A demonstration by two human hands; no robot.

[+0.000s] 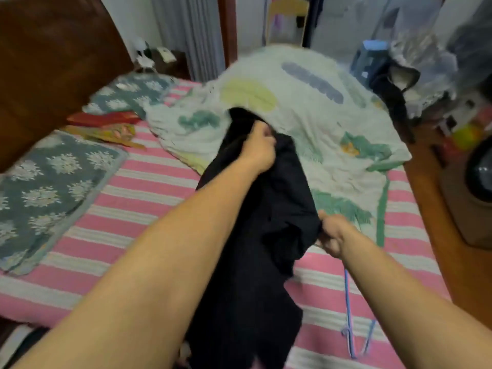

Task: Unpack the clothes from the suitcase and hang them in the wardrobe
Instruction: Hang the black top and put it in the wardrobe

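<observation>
Over near edge of striped bed (149, 182): left hand (259, 149) gripping black garment (261, 235) high, fingers curled into cloth; right hand (331, 235) pinching its side; blue hanger (348, 323) lying beside.

- A bedroom in a home.
- A bed with a pink-and-white striped sheet (149, 182) fills the view.
- Two grey-blue floral pillows (50, 193) lie beside a dark brown wooden headboard (53, 62).
- A rumpled pale green patterned blanket (306, 123) covers the far end.
- The floor (431, 209) is brown wood.
</observation>
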